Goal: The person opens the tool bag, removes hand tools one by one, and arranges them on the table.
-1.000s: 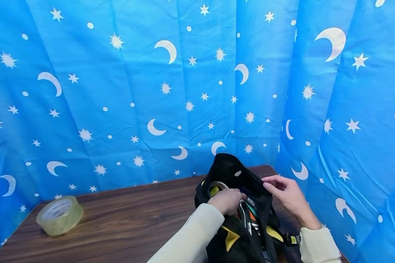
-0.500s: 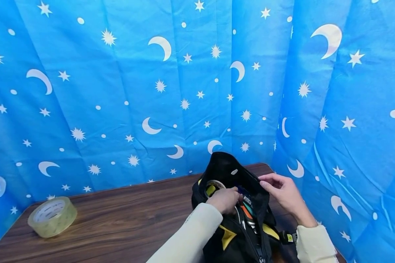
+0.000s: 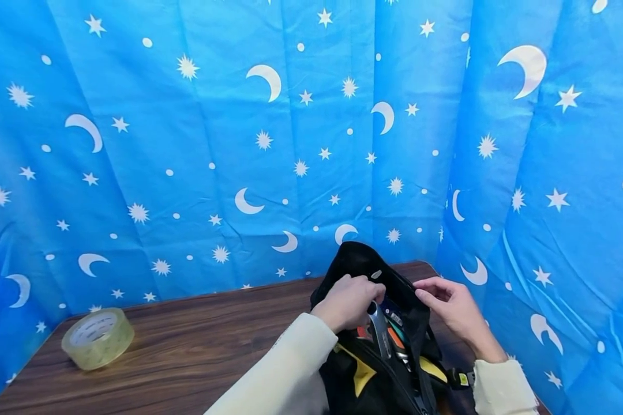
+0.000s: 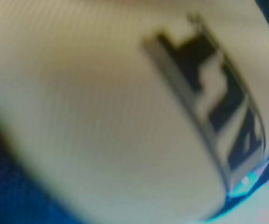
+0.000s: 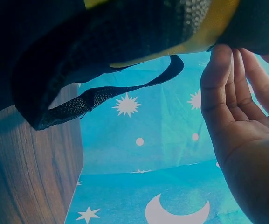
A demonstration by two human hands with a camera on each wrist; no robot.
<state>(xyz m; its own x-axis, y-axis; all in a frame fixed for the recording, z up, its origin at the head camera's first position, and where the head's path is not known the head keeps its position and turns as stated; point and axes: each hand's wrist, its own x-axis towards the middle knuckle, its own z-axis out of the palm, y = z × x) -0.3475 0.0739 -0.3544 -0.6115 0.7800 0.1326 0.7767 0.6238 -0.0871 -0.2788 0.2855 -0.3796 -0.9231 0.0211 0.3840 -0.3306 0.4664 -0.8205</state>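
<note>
A black bag (image 3: 342,380) with yellow patches stands with its mouth open on the table. My left hand (image 3: 350,300) reaches over the mouth and pinches the upper end of a long, shiny silver metal tool (image 3: 380,329), whose lower end is down among the bag's contents. My right hand (image 3: 454,305) holds the bag's right rim between thumb and fingers; the right wrist view shows those fingers (image 5: 223,79) at the bag's edge. Orange-handled (image 3: 395,339) and green items lie inside beside the silver tool. The left wrist view is filled by a blurred pale sleeve (image 4: 101,116).
A roll of clear packing tape (image 3: 97,340) sits at the left of the dark wooden table (image 3: 202,351). Behind and to the right hangs a blue curtain (image 3: 213,115) with moons and stars. A strap with a black buckle (image 3: 459,378) lies by the right sleeve.
My left hand has risen from inside the bag, drawing up the silver tool. The right hand keeps its hold on the rim. The head view has shifted slightly.
</note>
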